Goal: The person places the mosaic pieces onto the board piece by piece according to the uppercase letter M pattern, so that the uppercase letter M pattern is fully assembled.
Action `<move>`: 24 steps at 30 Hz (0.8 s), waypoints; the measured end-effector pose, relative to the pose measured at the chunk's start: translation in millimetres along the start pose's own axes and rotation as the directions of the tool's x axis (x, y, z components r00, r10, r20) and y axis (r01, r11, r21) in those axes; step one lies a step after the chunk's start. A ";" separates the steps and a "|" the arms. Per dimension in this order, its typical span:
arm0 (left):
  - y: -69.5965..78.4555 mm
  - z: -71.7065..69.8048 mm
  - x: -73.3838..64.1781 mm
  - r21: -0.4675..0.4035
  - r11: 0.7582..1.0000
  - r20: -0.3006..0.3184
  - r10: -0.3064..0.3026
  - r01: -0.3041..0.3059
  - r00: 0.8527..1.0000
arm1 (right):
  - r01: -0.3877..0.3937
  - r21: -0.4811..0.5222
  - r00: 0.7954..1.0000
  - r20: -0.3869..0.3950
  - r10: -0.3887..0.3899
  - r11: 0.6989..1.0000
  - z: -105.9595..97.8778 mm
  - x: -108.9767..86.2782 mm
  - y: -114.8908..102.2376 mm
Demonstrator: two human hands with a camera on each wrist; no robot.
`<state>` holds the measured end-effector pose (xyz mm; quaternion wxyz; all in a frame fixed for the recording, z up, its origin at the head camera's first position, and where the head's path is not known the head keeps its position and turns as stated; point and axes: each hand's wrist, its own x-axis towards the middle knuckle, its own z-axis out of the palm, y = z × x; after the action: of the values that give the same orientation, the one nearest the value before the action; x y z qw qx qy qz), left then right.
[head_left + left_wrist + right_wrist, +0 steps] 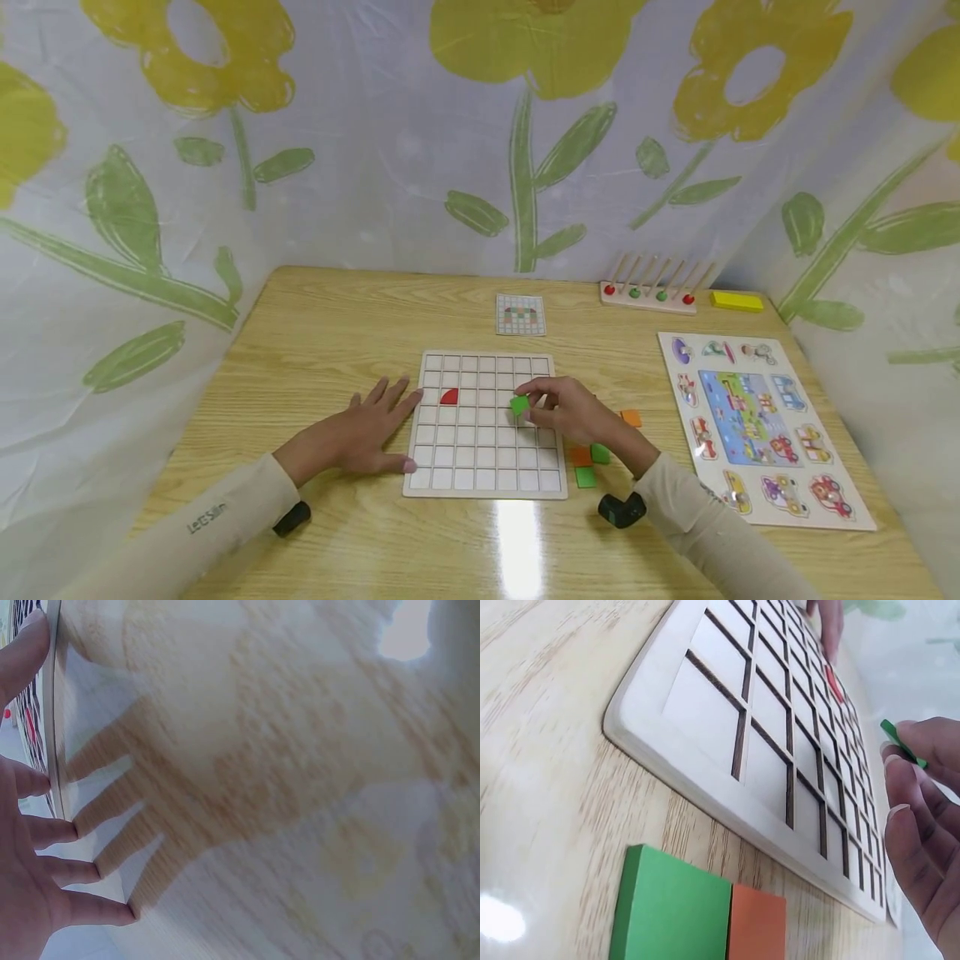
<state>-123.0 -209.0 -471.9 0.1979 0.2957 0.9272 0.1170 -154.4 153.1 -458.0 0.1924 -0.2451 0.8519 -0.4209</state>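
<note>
A white grid board [487,493] with square cells lies mid-table. One red quarter-round piece [450,397] sits in a cell toward its upper left. My right hand [572,410] pinches a green square tile [520,405] between thumb and fingers above the board's right side; the right wrist view shows this tile [904,742] edge-on. My left hand [371,427] lies with fingers spread at the board's left edge, thumb on its lower left corner. Beside the board's right edge lie green tiles [586,477] and orange tiles [581,457], some partly behind the right hand.
A small pattern card [521,315] lies behind the board. At the back right stand a peg stand [648,298] with red and green beads and a yellow block [737,301]. A vehicle picture puzzle [765,433] lies at the right. A flowered curtain [375,183] hangs around the table.
</note>
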 end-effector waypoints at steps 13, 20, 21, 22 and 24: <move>1.0 0.4 -1.1 0.001 1.000 0.023 -0.023 0.023 0.999 | 0.053 0.077 0.999 -0.006 -0.053 0.996 7.4 10.7 -1.5; -0.8 1.2 -0.4 0.001 1.000 0.016 -0.023 0.023 1.000 | 0.031 0.068 0.999 -0.025 -0.029 0.997 10.7 17.3 -5.9; -1.0 1.2 0.1 0.003 1.000 0.017 -0.024 0.024 1.000 | 0.030 0.066 0.999 -0.027 -0.028 0.997 11.1 18.2 -6.5; -1.2 1.2 0.5 0.004 1.000 0.018 -0.025 0.025 1.000 | 0.029 0.068 0.999 -0.028 -0.028 0.997 11.6 19.1 -7.1; -1.4 1.1 1.5 0.007 1.000 0.016 -0.024 0.024 1.000 | 0.024 0.073 0.999 -0.030 -0.022 0.997 12.5 20.6 -8.0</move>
<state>-124.4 -209.1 -473.9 0.2058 0.2861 0.9295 0.1089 -162.2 129.1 -461.2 0.1840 -0.2415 0.8357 -0.4575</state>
